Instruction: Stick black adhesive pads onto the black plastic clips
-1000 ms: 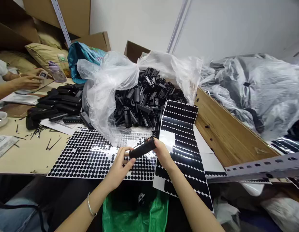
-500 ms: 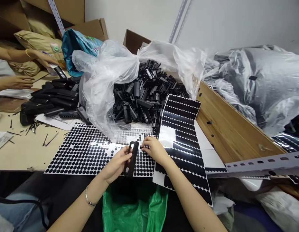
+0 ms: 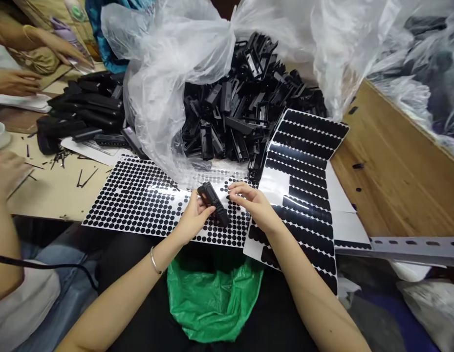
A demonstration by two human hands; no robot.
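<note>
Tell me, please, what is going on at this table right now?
A person grips a small black plastic part in the left hand, just above a sheet of round black stickers. The right hand reaches toward the part; whether its fingertips pinch a sticker is unclear. A sheet of oblong black pads lies alongside, and a clear bag behind spills more black parts.

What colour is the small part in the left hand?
The part is black; head view shows it.

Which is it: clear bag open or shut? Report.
Open: the clear bag gapes at its mouth, and black parts spill out.
</note>
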